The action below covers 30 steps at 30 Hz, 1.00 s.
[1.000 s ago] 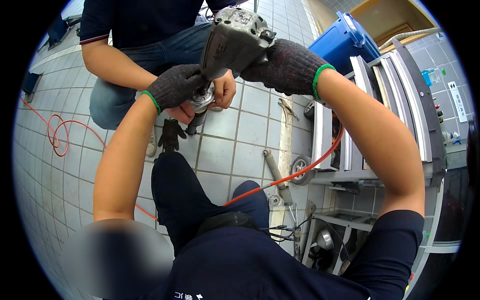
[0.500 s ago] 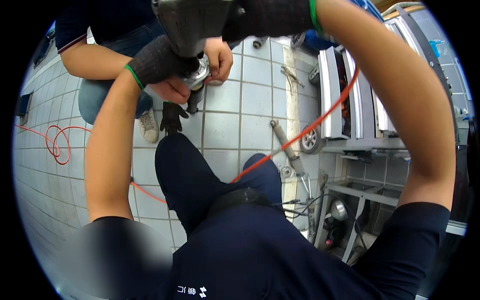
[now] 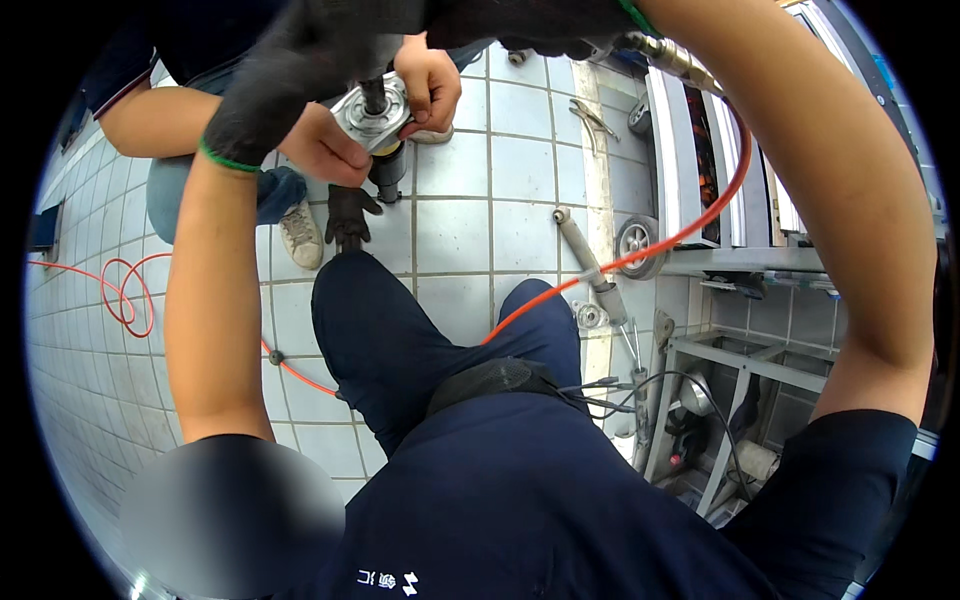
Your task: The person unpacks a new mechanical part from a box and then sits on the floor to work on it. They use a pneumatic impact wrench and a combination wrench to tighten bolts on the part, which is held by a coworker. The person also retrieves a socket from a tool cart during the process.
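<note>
So on my feed the view had dropped compared with a second ago: the impact wrench [image 3: 362, 16], which had been fully in sight, was now chopped off by the top edge. The upside was that the metal strut mount [image 3: 375, 128] showed way better, with the wrench's dark shaft [image 3: 373, 96] standing right over its middle. Couldn't tell whether it was properly seated. The hose fitting [image 3: 672, 62] had also come into sight just beside the right hand [image 3: 530, 22], with the orange air hose [image 3: 690, 236] bending down from it.

I had the left hand [image 3: 275, 78] closed around the front of the wrench, fingers wrapped over the body, pretty blurry. The right one was curled in at the handle end, but half of it was out of frame, so I couldn't tell how tight that grip was. Both wore dark gloves with green cuffs.

The co-worker's bare hands [image 3: 430, 88] were pinching the mount from either side, same as before, with the strut [image 3: 388, 172] poking out below. A spare black glove [image 3: 349, 212] lay just beyond the knee, and a used shock absorber [image 3: 584, 250] was on the tiles, near the hose.
</note>
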Available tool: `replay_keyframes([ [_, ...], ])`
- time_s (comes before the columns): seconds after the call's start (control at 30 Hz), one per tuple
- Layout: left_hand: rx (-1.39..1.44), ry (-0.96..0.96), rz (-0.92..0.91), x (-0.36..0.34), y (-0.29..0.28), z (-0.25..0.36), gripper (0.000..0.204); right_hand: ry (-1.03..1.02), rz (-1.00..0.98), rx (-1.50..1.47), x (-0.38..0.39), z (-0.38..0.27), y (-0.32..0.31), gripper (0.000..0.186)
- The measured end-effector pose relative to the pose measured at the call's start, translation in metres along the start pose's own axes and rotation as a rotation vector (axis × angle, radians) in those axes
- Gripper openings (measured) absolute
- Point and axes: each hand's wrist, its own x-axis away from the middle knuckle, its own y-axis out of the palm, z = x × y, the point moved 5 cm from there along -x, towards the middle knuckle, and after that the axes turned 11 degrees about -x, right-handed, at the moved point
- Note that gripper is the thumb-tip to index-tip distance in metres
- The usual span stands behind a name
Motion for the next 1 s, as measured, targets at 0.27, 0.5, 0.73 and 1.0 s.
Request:
replay_keyframes([
  [0.27,0.057,0.34,0.602,-0.058,-0.077,0.034,0.027,0.025,-0.043,-0.347,0.005,0.018,-0.009,0.03],
  [0.5,0.473,0.183,0.482,-0.054,-0.057,0.015,0.028,0.084,-0.092,-0.546,-0.022,0.02,0.002,0.027],
  [0.73,0.394,0.066,0.423,-0.044,-0.051,0.008,0.028,-0.053,-0.256,-0.603,-0.033,0.019,-0.007,0.023],
  [1.0,0.373,0.025,0.389,-0.045,-0.027,-0.001,0.028,-0.01,-0.196,-0.553,-0.028,0.024,-0.005,0.024],
])
